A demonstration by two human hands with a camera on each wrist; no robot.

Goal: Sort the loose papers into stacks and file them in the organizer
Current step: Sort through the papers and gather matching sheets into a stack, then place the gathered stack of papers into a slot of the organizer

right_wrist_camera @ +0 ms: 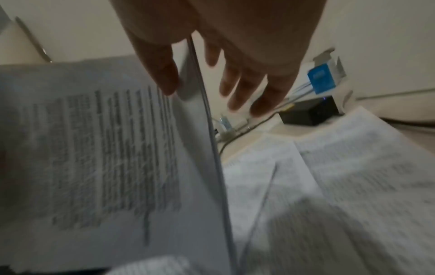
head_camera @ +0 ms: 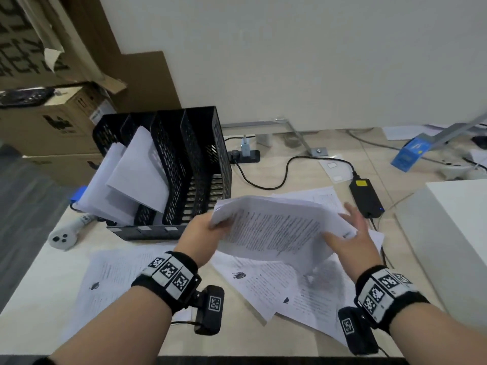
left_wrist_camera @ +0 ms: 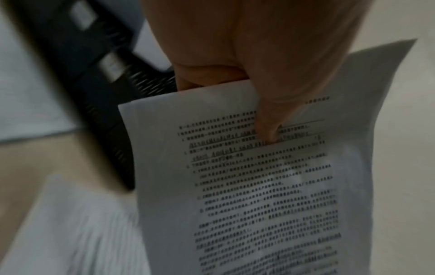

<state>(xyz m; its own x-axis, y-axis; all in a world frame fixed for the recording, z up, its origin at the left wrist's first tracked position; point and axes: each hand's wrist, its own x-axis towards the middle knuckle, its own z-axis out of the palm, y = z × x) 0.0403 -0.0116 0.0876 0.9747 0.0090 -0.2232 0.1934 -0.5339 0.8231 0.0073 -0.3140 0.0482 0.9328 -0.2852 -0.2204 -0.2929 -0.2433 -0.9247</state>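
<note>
Beige table [head_camera: 39,312], white wall behind. Black organizer [head_camera: 184,164] at left, sheets in two slots. Left hand [head_camera: 200,230] pinches raised stack [head_camera: 276,227]; left wrist view shows thumb [left_wrist_camera: 268,130] on print. Right hand [head_camera: 353,241], fingers spread, steadies stack's right edge. Loose papers [head_camera: 263,285] beneath.

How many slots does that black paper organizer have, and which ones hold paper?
4. In the organizer, the two left slots hold white sheets; the two right slots look empty, though their bottoms are partly hidden.
</note>
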